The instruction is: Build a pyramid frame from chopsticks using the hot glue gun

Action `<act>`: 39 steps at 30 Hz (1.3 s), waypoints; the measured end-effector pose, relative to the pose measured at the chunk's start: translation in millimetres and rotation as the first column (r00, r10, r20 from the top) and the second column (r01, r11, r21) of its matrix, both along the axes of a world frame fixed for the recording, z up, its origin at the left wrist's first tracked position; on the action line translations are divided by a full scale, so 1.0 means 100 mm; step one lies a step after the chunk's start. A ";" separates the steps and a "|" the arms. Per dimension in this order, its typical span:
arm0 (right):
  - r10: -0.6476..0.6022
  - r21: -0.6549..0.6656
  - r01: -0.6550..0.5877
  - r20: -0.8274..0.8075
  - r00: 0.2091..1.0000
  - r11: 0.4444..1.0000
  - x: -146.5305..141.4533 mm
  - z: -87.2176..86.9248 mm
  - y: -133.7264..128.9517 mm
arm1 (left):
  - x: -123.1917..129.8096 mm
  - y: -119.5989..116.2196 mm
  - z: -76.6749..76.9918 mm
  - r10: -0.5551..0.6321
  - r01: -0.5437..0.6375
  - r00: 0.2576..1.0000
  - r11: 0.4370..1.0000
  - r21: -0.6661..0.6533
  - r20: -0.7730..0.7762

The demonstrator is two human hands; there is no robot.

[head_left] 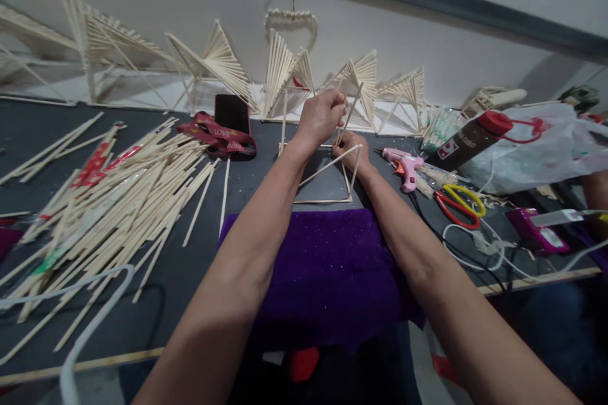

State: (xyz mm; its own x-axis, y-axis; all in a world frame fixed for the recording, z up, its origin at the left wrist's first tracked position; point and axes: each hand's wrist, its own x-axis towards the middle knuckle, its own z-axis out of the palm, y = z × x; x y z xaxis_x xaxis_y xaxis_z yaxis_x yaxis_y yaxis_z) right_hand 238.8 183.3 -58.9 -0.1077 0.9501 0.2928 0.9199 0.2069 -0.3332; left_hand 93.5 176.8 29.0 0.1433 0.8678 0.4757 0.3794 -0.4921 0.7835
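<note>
A small open frame of thin wooden sticks (327,201) stands on the dark table in front of me, with a few sticks rising at a slant from its base. My left hand (323,115) is closed above the frame's far side, at a slanting wooden stick (354,102); its fingertips are partly hidden. Lower down, my right hand (351,147) is closed around the frame's far right corner, near that stick's lower end. Just right of it lies a pink glue gun (403,166).
Loose sticks (137,209) are heaped at left beside a red lanyard (218,134) and phone (232,112). Finished twisted stick models (280,73) line the wall. Scissors (460,205), cables, a bottle (468,139) and a plastic bag (536,152) lie right. Purple cloth (323,272) covers the near edge.
</note>
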 end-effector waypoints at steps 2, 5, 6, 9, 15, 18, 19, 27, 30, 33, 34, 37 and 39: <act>-0.002 -0.024 0.002 0.006 1.000 1.000 -0.01 0.01 -0.01 | 0.00 0.00 0.00 -0.006 0.006 1.000 1.000 -0.004 0.004; -0.010 -0.053 0.011 0.018 1.000 0.999 -0.03 0.05 -0.04 | -0.01 -0.01 0.00 -0.012 0.012 1.000 1.000 -0.012 -0.004; -0.010 -0.059 0.011 0.025 1.000 0.998 -0.04 0.07 -0.05 | -0.01 -0.01 0.00 -0.011 0.011 1.000 1.000 -0.013 -0.010; 0.013 -0.071 -0.010 0.045 0.999 0.997 -0.05 0.11 -0.10 | -0.02 0.00 0.00 -0.003 0.003 1.000 1.000 -0.020 -0.013; 0.046 -0.099 -0.049 -0.035 0.998 0.994 -0.02 0.15 -0.17 | -0.04 0.00 0.02 -0.021 0.022 1.000 0.998 -0.060 0.007; 0.011 -0.079 -0.028 -0.207 0.978 0.996 0.04 0.16 -0.18 | -0.04 -0.01 0.04 -0.026 0.028 0.999 0.995 -0.098 0.023; -0.013 -0.053 -0.002 -0.294 0.956 0.999 0.07 0.17 -0.17 | -0.04 -0.01 0.04 -0.026 0.029 0.999 0.994 -0.110 0.032; -0.162 0.016 0.234 -0.677 0.718 0.972 0.28 0.29 0.00 | 0.00 -0.04 0.08 0.002 0.005 0.999 0.991 -0.136 0.051; -0.199 0.002 0.258 -0.628 0.752 0.966 0.33 0.35 0.04 | 0.00 -0.03 0.07 0.009 -0.003 0.999 0.991 -0.132 0.048; -0.193 0.020 0.256 -0.603 0.774 0.966 0.33 0.39 0.03 | -0.01 -0.02 0.07 0.032 -0.028 0.999 0.992 -0.124 0.028; -0.183 0.023 0.249 -0.613 0.769 0.968 0.32 0.40 0.02 | -0.02 -0.01 0.06 0.037 -0.034 0.999 0.992 -0.117 0.025; -0.132 0.036 0.216 -0.691 0.711 0.976 0.27 0.45 -0.03 | -0.03 0.00 0.05 0.035 -0.033 0.999 0.994 -0.103 0.023; -0.090 0.048 0.193 -0.760 0.644 0.980 0.24 0.51 -0.06 | -0.04 0.01 0.04 0.035 -0.034 0.999 0.995 -0.091 0.010</act>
